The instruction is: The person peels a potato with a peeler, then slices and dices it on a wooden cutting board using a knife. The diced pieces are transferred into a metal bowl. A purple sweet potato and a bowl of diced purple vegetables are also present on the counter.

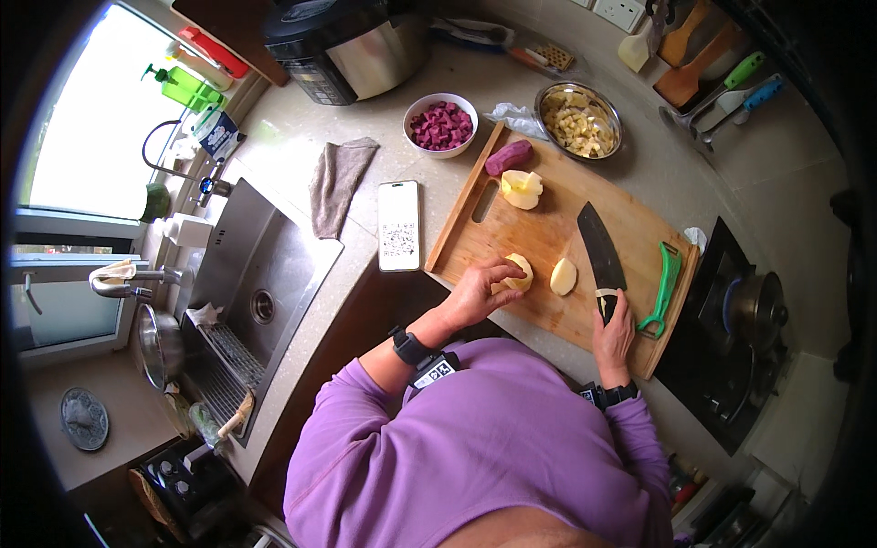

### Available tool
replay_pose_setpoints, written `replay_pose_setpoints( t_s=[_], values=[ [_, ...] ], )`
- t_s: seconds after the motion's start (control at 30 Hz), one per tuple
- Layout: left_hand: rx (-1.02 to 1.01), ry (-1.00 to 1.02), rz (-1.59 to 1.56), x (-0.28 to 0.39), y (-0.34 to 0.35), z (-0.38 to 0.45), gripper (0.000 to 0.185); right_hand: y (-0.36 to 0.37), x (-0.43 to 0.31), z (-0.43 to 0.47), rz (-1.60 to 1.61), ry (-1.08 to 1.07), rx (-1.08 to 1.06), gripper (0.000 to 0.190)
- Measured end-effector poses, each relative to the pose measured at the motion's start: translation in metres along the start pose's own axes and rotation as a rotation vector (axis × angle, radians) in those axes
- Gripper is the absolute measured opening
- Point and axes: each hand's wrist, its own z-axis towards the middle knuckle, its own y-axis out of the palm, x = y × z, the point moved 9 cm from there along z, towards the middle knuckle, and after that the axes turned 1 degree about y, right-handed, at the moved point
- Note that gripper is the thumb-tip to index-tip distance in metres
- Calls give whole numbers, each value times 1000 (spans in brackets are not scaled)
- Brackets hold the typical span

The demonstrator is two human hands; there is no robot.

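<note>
My left hand (483, 291) has its fingertips around a peeled, pale yellow piece of fruit (521, 271), apparently apple, on the wooden cutting board (548, 236). By the black handle, my right hand (614, 335) grips a kitchen knife (600, 246), its broad dark blade over the board and pointing away from me. Between hand and blade lies a smaller cut slice (563, 277). Farther up the board are a larger, notched pale chunk (522, 189) and a peeled purple sweet potato (508, 157). A green peeler (662, 288) rests along the right side.
Beyond the board stand a white bowl of purple cubes (440, 125) and a steel bowl of pale diced pieces (579, 122). A phone (399, 226) and a cloth (339, 181) lie left, near the sink (264, 274). At right, a pot (757, 308) sits over a blue flame.
</note>
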Motion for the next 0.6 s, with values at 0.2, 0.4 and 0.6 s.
replay_pose_setpoints(
  t_s=[0.2,0.4,0.6],
  values=[
    [39,65,-16,2,-3,-9,28,-5,-9,2,-16,-50,3,61],
    [1,8,-30,-2,-8,-18,25,-5,-6,2,-38,15,-28,60],
    [-5,1,-16,-8,-15,-27,27,-1,-5,1,-46,5,-35,63]
  ],
)
